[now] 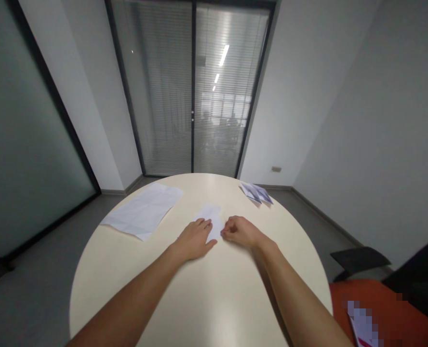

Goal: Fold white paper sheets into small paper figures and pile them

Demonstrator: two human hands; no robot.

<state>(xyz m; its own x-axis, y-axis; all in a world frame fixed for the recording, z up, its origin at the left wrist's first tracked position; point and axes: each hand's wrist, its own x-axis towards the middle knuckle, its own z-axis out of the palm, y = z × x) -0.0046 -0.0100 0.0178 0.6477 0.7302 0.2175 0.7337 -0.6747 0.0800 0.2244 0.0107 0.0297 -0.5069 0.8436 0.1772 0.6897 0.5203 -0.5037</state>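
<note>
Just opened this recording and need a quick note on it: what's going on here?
At a round table, a person's left hand lies spread over part of a small white paper. The right hand is curled at that paper's right edge; whether it pinches the paper is hard to tell. A larger sheet lies to the left, and folded papers sit near the far right rim.

Left hand [195, 240] hides part of the white paper [210, 213]; we cannot resolve the fingertip contact of the right hand [240, 231]. Chair [402, 320] cut off at right; item [363, 324] on it pixelated.
</note>
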